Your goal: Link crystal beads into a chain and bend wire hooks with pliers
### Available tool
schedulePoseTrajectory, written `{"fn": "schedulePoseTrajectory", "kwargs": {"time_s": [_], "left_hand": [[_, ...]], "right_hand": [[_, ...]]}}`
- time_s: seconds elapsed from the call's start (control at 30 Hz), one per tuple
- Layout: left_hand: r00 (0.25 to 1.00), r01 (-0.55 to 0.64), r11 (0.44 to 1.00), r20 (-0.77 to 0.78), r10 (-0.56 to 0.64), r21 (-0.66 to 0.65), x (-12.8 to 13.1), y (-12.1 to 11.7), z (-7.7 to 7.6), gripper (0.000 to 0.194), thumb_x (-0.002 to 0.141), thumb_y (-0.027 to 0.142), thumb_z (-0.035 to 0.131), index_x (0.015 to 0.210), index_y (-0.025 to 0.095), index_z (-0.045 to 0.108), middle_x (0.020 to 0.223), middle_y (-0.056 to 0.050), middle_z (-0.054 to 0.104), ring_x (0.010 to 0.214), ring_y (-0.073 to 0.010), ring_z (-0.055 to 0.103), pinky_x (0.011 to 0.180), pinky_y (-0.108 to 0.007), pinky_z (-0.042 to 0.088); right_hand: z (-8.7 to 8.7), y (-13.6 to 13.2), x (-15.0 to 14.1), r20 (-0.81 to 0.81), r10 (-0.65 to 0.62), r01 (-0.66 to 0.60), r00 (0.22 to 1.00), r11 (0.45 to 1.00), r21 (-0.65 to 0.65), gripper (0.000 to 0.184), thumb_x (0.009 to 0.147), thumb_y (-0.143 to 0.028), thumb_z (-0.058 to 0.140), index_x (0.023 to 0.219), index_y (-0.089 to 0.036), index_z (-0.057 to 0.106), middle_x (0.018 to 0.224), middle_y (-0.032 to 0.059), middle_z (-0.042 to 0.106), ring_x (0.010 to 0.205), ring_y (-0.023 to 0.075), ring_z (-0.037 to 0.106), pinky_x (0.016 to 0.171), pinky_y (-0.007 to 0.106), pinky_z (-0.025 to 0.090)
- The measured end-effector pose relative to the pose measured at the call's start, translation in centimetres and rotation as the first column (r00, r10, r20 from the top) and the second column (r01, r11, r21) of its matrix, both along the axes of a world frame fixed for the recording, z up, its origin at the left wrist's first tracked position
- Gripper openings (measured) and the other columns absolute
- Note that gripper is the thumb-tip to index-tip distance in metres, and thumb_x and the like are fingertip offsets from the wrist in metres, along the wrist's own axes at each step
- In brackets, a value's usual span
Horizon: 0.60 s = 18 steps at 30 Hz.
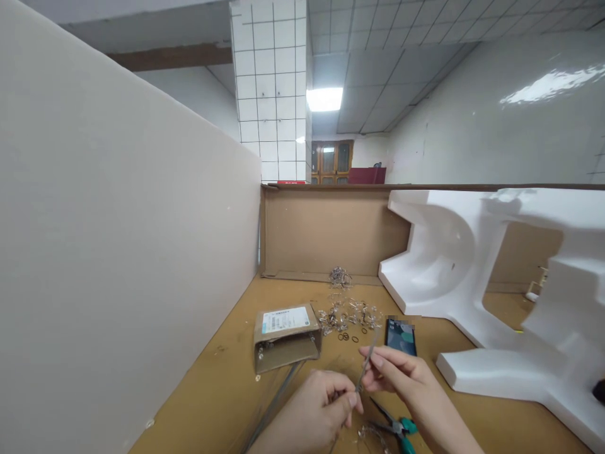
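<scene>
A thin grey strand (368,358), like a wire or narrow cord, runs between my two hands above the table. My left hand (324,403) pinches its lower part between thumb and fingers. Higher up, my right hand (397,373) grips the same strand, whose end sticks up past the fingertips. Just below the hands lie pliers (396,427) with green handles, jaws apart. Beside them is a small tangle of clear, shiny pieces (373,438). More grey strands (278,400) lie under and left of my left forearm.
An open cardboard box (287,362) with a white label lies left of several dark rings (347,338) and a scatter of small shiny pieces (350,312). A phone (401,337) lies behind my right hand. White foam (435,252) stands right; a pale panel (118,221) rises left.
</scene>
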<state>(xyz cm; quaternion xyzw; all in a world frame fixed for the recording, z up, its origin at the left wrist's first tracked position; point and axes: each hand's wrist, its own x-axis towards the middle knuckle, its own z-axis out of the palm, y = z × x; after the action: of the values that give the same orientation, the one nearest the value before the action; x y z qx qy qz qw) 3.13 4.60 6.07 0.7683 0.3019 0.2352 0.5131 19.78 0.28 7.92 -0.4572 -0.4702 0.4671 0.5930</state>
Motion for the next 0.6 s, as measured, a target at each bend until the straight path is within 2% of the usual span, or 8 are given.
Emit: {"fn": "schedulePoseTrajectory", "kwargs": {"time_s": [0.17,0.37,0.5,0.6], "left_hand": [[1.0,0.004,0.999,0.004,-0.004,-0.035,0.0,-0.2,0.4,0.026,0.077,0.031,0.043,0.074,0.014,0.062,0.054,0.003,0.046,0.045,-0.007,0.04,0.044,-0.017,0.032],[0.994,0.049,0.978,0.11,-0.026,-0.205,0.2,0.0,1.0,0.027,0.07,0.037,0.054,0.08,0.013,0.061,0.06,0.001,0.054,0.044,-0.006,0.042,0.043,-0.018,0.036],[0.988,0.029,0.977,0.153,0.003,-0.21,0.2,0.4,0.4,0.026,0.07,0.039,0.057,0.076,0.013,0.059,0.061,0.001,0.056,0.042,-0.0046,0.04,0.04,-0.016,0.031],[0.988,0.031,0.976,0.154,0.002,-0.217,0.2,0.5,0.3,0.028,0.07,0.04,0.058,0.073,0.013,0.06,0.058,0.001,0.055,0.042,-0.0052,0.041,0.041,-0.017,0.033]], "right_hand": [[-0.1,0.1,-0.1,0.069,-0.066,0.065,0.995,0.998,0.004,0.031,0.061,-0.048,0.07,0.067,-0.017,0.071,0.056,0.0032,0.065,0.057,0.0156,0.061,0.06,0.026,0.051],[0.3,-0.1,0.2,0.055,-0.05,0.05,0.997,0.999,-0.007,0.03,0.064,-0.045,0.069,0.074,-0.017,0.071,0.058,0.0033,0.066,0.057,0.0162,0.062,0.06,0.026,0.05],[0.6,-0.3,-0.1,0.08,-0.062,0.064,0.995,0.998,-0.016,0.033,0.061,-0.048,0.069,0.073,-0.017,0.071,0.056,0.0029,0.066,0.056,0.0166,0.062,0.057,0.026,0.049],[0.7,-0.5,-0.4,0.069,-0.111,0.111,0.991,0.994,0.007,0.032,0.061,-0.048,0.069,0.071,-0.018,0.071,0.055,0.0024,0.066,0.055,0.016,0.062,0.056,0.025,0.049]]}}
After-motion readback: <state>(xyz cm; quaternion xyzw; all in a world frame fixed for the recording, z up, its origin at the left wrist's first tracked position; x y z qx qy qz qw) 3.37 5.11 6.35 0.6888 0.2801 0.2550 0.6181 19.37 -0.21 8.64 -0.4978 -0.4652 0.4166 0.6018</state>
